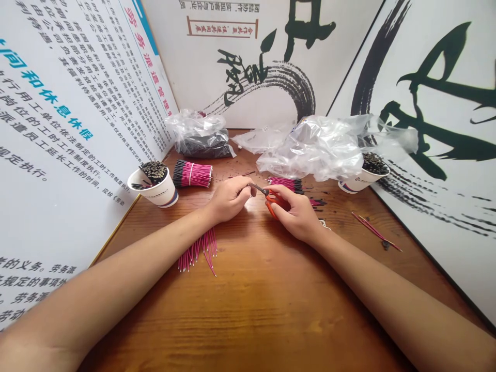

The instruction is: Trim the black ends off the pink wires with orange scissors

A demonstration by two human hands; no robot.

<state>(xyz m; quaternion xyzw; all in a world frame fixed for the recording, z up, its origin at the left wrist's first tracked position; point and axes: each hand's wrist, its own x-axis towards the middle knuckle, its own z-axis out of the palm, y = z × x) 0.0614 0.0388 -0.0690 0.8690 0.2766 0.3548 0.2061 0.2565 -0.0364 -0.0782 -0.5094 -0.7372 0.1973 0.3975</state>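
Note:
In the middle of the head view, my right hand [299,214] grips a pair of scissors [276,200] by its orange handles. Its dark blades point left and reach the fingertips of my left hand [232,198]. Those fingers are curled in a pinch, and whatever they hold is too small or hidden to name. Loose pink wires [199,253] with pale tips lie on the table below my left wrist, partly covered by the forearm. Behind my right hand lies a bundle of pink and black wires [285,183].
A tied wire bundle [194,173] lies beside a paper cup [165,194] of black pieces at left. Another filled cup [354,184] stands at right. Plastic bags [313,147] lie at the back, and a few stray wires [375,231] rest at right. Printed panels enclose the wooden table [256,310].

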